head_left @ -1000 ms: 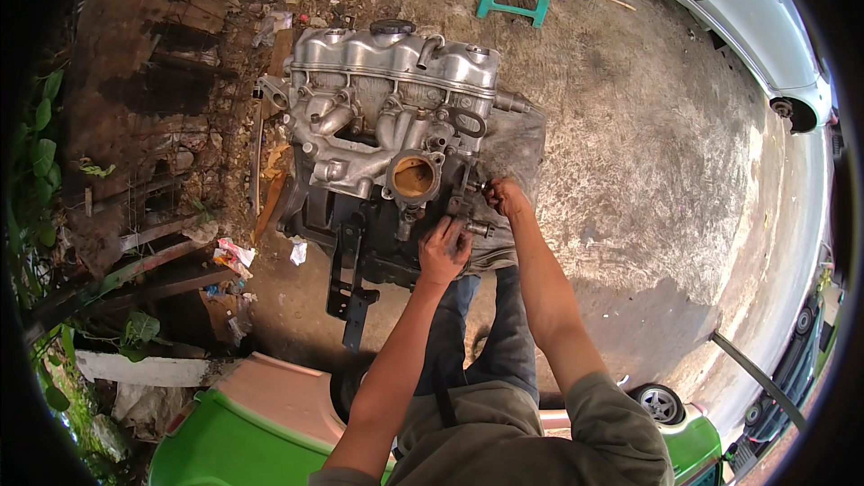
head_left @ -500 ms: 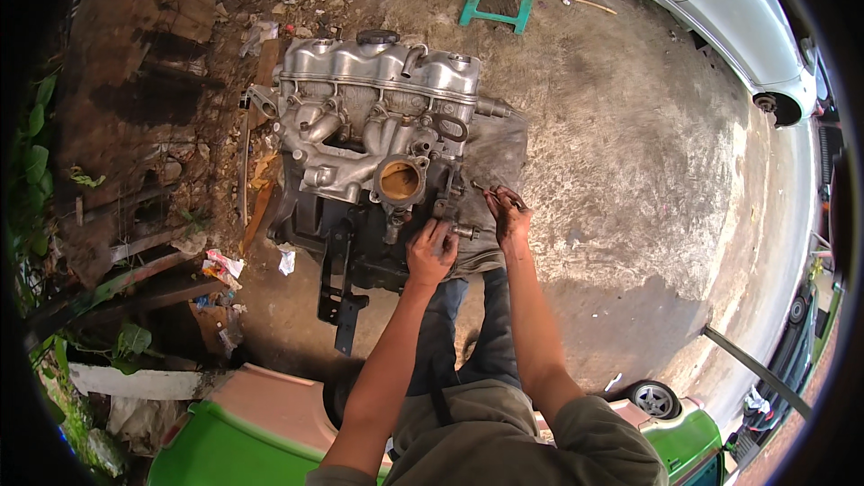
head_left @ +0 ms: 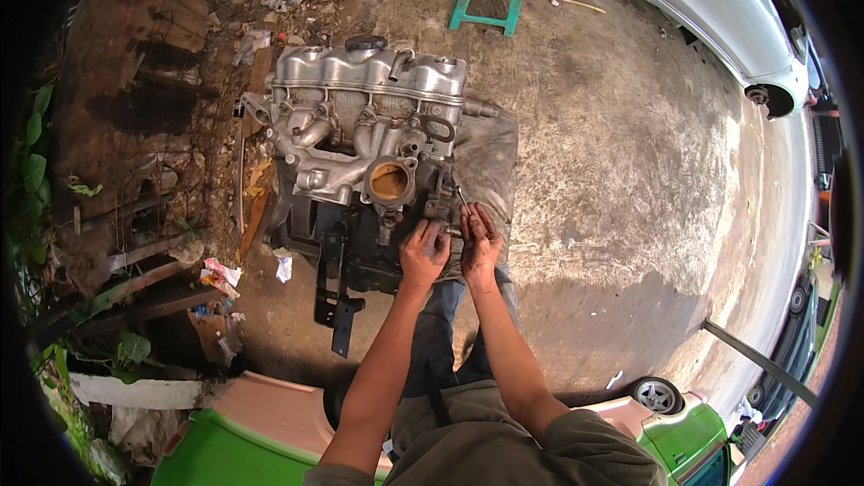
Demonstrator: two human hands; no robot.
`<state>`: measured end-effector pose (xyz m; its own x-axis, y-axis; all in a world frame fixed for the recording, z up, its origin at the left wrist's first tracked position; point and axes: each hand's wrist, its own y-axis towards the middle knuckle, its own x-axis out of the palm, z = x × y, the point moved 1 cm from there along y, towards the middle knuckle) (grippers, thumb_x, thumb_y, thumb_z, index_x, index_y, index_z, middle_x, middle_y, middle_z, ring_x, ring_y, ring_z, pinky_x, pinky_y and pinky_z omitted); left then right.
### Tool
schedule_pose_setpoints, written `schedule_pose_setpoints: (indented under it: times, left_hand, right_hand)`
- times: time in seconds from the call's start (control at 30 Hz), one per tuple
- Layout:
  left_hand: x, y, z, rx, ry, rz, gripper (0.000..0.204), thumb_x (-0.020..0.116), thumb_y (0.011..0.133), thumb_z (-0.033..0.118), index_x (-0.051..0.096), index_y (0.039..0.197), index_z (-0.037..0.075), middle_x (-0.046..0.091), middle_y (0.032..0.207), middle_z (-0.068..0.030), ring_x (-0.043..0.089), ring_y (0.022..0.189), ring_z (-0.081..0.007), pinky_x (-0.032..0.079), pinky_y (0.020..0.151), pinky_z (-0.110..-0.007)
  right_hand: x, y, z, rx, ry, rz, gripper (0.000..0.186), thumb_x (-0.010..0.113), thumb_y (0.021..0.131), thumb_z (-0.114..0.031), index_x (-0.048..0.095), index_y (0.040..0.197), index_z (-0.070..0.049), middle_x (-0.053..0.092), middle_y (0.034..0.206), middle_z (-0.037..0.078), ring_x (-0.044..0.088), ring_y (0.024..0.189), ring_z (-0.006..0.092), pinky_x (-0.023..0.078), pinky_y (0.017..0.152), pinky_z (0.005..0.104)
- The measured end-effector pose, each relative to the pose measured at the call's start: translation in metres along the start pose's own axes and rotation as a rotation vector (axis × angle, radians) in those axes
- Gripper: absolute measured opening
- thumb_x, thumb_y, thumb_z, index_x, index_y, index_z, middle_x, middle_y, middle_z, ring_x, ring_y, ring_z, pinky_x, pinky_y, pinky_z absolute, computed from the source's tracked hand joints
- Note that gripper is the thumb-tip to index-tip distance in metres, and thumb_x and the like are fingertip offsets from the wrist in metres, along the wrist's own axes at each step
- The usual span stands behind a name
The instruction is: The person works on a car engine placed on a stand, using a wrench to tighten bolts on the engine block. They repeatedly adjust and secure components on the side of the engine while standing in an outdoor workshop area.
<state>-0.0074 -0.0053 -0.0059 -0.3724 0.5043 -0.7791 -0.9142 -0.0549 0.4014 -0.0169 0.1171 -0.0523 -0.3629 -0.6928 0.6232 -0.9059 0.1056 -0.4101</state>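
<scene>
An engine (head_left: 360, 99) with a silvery valve cover and intake manifold (head_left: 342, 171) stands in front of me. My left hand (head_left: 423, 254) is at its lower right side, fingers curled against the dark bracket (head_left: 436, 202); whatever they grip is hidden. Close beside it on the right, my right hand (head_left: 481, 241) holds a slim metal tool (head_left: 463, 195) that points up toward the bracket, its kind too small to tell. The round manifold opening (head_left: 390, 182), with a brownish plate inside, lies just above my left hand.
A black slotted metal bracket (head_left: 335, 292) juts from the engine toward me. Ahead stands a green stool (head_left: 486, 4) with cardboard on it. A silver car (head_left: 693, 0) is at the far right, rubbish and timber (head_left: 135, 297) at left, a green vehicle (head_left: 243, 445) behind my arms.
My right hand has moved left, close to my left hand, and its tool now points upward beside the bracket. The left hand keeps its place at the engine. The view has shifted slightly.
</scene>
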Motion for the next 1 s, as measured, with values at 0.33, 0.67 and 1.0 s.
schedule_pose_setpoints:
  times: [0.33, 0.67, 1.0]
  left_hand:
    - [-0.008, 0.008, 0.007, -0.052, -0.083, 0.009, 0.014, 0.062, 0.078, 0.002, 0.065, 0.092, 0.003, 0.059, 0.081, -0.0127, 0.061, 0.063, -0.0312, 0.053, 0.055, -0.040]
    - [-0.006, 0.007, 0.004, 0.027, -0.020, 0.025, 0.009, 0.062, 0.077, 0.000, 0.062, 0.085, 0.003, 0.059, 0.082, -0.0113, 0.058, 0.061, -0.0286, 0.051, 0.052, -0.038]
    - [-0.007, 0.007, 0.004, 0.022, -0.033, 0.008, 0.011, 0.058, 0.076, -0.004, 0.063, 0.084, 0.002, 0.059, 0.080, -0.0098, 0.059, 0.062, -0.0263, 0.052, 0.052, -0.037]
  right_hand:
    - [0.006, -0.002, -0.010, 0.182, -0.097, 0.064, 0.050, 0.068, 0.091, -0.006, 0.049, 0.136, 0.006, 0.056, 0.135, 0.020, 0.063, 0.111, 0.0250, 0.053, 0.086, 0.0333]
    - [0.023, 0.007, -0.037, -0.146, -0.969, -0.164, 0.044, 0.059, 0.084, 0.009, 0.056, 0.128, 0.001, 0.067, 0.120, 0.015, 0.068, 0.094, 0.0145, 0.053, 0.076, 0.0275]
    - [0.030, 0.112, -0.013, -0.231, -0.855, -0.082, 0.022, 0.061, 0.090, -0.002, 0.063, 0.110, 0.007, 0.071, 0.090, 0.010, 0.064, 0.072, 0.0124, 0.050, 0.065, 0.0255]
